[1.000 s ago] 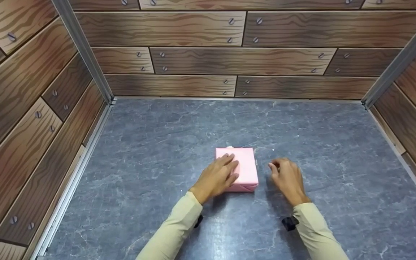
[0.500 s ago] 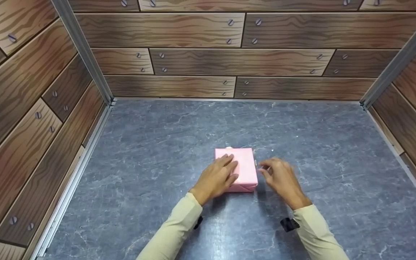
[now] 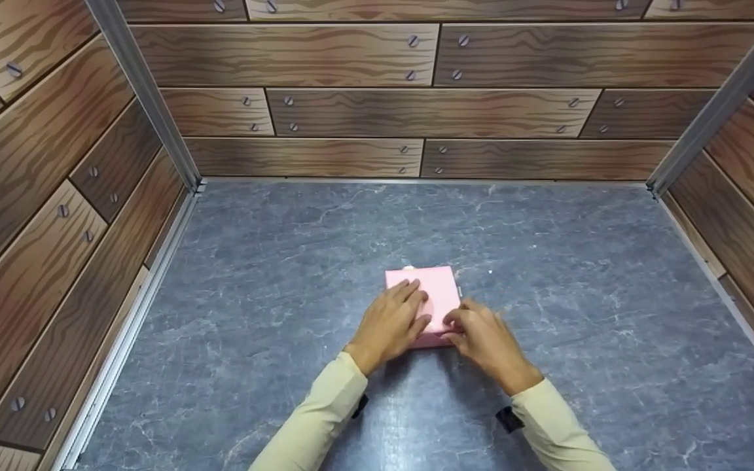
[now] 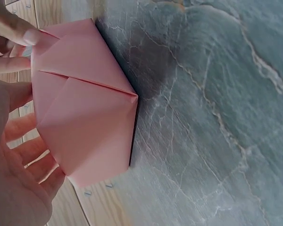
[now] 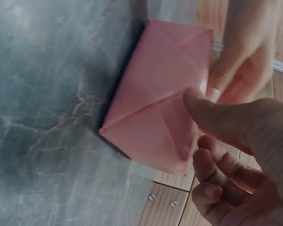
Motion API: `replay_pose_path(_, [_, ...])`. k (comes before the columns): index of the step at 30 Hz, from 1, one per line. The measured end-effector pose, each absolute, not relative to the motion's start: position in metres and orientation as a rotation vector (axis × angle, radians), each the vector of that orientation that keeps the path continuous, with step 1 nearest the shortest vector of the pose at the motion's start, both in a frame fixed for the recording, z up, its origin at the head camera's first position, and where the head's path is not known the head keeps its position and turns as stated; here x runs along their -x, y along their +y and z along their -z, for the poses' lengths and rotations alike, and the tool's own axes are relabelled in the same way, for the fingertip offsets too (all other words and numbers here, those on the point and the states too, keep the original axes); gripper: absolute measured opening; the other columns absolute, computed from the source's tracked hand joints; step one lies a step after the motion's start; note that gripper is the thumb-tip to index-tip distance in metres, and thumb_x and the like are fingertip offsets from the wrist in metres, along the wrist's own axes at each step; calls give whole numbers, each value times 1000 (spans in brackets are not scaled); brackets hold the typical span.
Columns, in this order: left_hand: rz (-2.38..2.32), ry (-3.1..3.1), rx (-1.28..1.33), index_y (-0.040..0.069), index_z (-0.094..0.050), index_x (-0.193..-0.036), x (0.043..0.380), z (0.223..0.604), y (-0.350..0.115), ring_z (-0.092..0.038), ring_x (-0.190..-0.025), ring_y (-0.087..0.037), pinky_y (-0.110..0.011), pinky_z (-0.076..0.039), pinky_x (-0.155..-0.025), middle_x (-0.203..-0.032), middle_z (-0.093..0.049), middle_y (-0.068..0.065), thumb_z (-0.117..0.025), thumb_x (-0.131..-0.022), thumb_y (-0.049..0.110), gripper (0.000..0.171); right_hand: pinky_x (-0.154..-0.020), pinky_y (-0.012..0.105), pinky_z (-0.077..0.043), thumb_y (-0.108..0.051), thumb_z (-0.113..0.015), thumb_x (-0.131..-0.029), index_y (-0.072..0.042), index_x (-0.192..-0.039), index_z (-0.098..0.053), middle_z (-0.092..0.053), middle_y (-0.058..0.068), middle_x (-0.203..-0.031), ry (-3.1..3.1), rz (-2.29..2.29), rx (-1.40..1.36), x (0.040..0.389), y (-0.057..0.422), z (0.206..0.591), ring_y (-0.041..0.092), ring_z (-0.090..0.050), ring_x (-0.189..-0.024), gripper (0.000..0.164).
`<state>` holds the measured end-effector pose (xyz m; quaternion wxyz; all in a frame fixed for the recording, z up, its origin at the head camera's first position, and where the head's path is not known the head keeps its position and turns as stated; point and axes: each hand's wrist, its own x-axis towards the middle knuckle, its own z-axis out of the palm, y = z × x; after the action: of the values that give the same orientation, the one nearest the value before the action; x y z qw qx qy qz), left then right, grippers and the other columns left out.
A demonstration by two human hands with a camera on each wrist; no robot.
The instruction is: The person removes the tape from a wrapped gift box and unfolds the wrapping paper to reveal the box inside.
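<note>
A box wrapped in pink paper [image 3: 439,288] lies on the grey marbled surface, its near end showing folded, overlapping paper in both wrist views. My left hand [image 3: 389,325] rests flat across the left part of its top, fingers spread. At the near right corner, my right hand [image 3: 485,337] pinches the box's edge between curled fingers and thumb. In the right wrist view the thumb [image 5: 212,110] lies over the upper edge of the folded paper flap [image 5: 177,122], with the other fingers [image 5: 221,169] bent beside the box.
Wood-patterned walls [image 3: 351,111] with printed screws enclose the marbled surface [image 3: 272,248] at the back and both sides, joined by metal corner strips [image 3: 148,91]. A tiny white speck [image 3: 490,271] lies right of the box. Both sleeves are pale.
My right hand has moved left from beside the box to its near right corner, where it now takes hold of the edge. The left hand stays on top.
</note>
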<state>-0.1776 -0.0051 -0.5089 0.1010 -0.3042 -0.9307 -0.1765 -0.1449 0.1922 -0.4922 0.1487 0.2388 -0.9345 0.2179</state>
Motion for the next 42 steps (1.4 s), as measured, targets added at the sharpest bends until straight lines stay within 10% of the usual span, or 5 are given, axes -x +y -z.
replay_pose_path(21, [445,-2714,849,11,-65,-121,170,509,-5,-53,-132,-30,-45,-44,-109,-143,-58,-14,-53,-103,22,25,-64,46,-57,-11,-78,-77,-1,-93,-76,-74,7,-79,-2758,-657,-465,147,194,496,25,-70,-70,19])
replay_pose_path(33, [406,-2676,854,18,-72,-122,167,511,-7,-56,-122,-28,-42,-45,-106,-132,-63,-12,-58,-100,20,27,-73,57,-55,-55,-79,-81,3,-106,-70,-68,25,-102,-2813,-613,-322,148,191,498,43,-68,-85,64])
replay_pose_path(42, [447,-2632,853,13,-71,-120,168,512,-9,-56,-125,-29,-42,-45,-108,-131,-64,-11,-61,-100,22,25,-78,57,-55,-48,-86,-76,6,-122,-65,-64,26,-110,-2817,-669,-343,157,194,503,44,-66,-92,73])
